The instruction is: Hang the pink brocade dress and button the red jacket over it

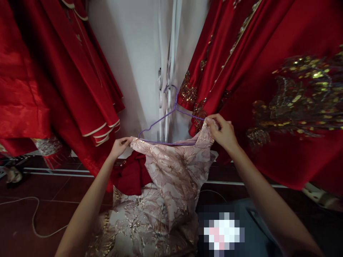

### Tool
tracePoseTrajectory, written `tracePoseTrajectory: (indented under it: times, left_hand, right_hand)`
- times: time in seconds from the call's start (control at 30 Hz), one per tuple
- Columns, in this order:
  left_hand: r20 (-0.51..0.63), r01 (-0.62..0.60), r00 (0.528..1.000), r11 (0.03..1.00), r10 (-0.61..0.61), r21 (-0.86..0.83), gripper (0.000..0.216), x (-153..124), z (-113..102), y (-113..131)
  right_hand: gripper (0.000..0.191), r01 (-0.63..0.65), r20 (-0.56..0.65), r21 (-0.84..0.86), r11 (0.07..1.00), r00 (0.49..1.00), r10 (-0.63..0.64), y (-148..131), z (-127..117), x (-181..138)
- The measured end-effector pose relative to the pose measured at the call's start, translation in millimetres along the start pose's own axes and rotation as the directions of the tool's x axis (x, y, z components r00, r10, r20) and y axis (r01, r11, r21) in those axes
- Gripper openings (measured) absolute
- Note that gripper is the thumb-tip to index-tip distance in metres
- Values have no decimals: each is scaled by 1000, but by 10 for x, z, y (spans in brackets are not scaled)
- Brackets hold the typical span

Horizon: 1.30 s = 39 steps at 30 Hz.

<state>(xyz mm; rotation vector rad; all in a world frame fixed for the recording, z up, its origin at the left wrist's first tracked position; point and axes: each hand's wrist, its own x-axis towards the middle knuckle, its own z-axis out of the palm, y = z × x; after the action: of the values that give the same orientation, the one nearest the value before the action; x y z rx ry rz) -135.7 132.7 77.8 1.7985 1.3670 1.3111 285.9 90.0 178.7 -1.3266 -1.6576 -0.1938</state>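
Note:
A pale pink dress with gold floral brocade hangs between my hands, its lower part spread toward me. A thin purple hanger sits inside its neckline, hook upward. My left hand pinches the dress's edge at the hanger's left end. At the right end, my right hand grips the other shoulder of the dress, fingers closed over the cloth. Dark red cloth lies against the dress below my left hand.
Red garments with cream trim hang at the left. More red garments with gold beading and sequins hang at the right. White straps run down the pale wall behind. A white cable lies on the dark red tiled floor, and shoes stand far left.

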Motion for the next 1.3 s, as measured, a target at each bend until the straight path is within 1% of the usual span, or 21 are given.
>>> tracePoseTrajectory:
  times: [0.07,0.17,0.27,0.33,0.37,0.43,0.5,0.57,0.6,0.67,0.73,0.77,0.8,0.87,0.9,1.0,1.07,1.13,1.2,1.23,1.3]
  left_hand:
    - [-41,-27,999,999,26,-21,49,20,8,92]
    - [-64,-128,990,992,128,-2,44,105,87,369]
    - [-9,-250,968,967,250,46,40,209,210,696]
    - [41,-279,960,959,277,57,40,248,257,816]
    - [58,-266,963,963,263,49,42,247,259,823]
    - [50,-189,981,982,189,3,48,186,220,719]
    - [30,-86,996,995,88,-46,52,25,143,483]
    - [108,5,994,1000,-4,-17,52,-229,55,182]
    - [174,19,984,999,-27,47,54,-377,12,32]
    - [336,-19,941,985,-41,174,60,-659,-68,-222]
    - [339,-72,941,966,-17,250,45,-849,-140,-382]
    - [325,-83,946,953,-17,291,35,-888,-174,-423]
    - [308,-81,951,940,-27,332,29,-883,-207,-441]
    - [272,-59,961,914,-57,402,28,-744,-269,-413]
    - [249,-51,967,905,-62,422,30,-616,-297,-371]
    - [103,-57,995,900,13,431,32,-84,-353,-127]
    - [108,-131,990,886,92,445,31,293,-334,151]
    - [125,-200,979,855,160,479,28,578,-237,515]
    - [121,-240,971,837,207,492,25,706,-51,921]
    - [113,-256,967,839,230,480,24,706,66,1117]
    - [94,-281,959,853,267,440,19,607,307,1448]
  right_hand:
    - [24,-4,22,25,1000,1000,3,-5,16,-8]
    - [23,-5,74,81,997,997,-1,-15,87,-44]
    - [25,-19,73,112,994,997,11,-6,175,-89]
    - [26,-20,55,118,993,998,13,16,208,-107]
    - [26,-18,52,123,992,999,12,28,214,-110]
    - [27,-19,58,137,990,998,11,49,212,-107]
    - [27,-22,66,147,989,998,12,62,209,-99]
    - [26,-18,63,154,988,998,8,71,220,-95]
    - [26,-15,64,160,987,998,5,77,231,-94]
    - [26,-18,67,174,984,998,6,93,261,-95]
    - [26,-22,68,188,982,998,9,111,289,-98]
    - [27,-18,66,195,981,998,5,118,299,-99]
    - [27,-10,63,201,979,998,-3,123,305,-100]
    - [26,12,58,212,977,998,-24,127,308,-98]
    - [26,19,60,214,977,998,-33,126,306,-96]
    - [25,24,73,210,977,996,-41,111,287,-85]
    - [25,17,79,196,981,996,-33,84,260,-83]
    - [25,7,99,179,984,995,-25,33,215,-95]
    - [24,4,142,169,986,989,-28,-46,149,-123]
    - [24,5,166,167,986,986,-33,-92,109,-140]
    - [24,5,208,175,985,977,-42,-182,15,-166]
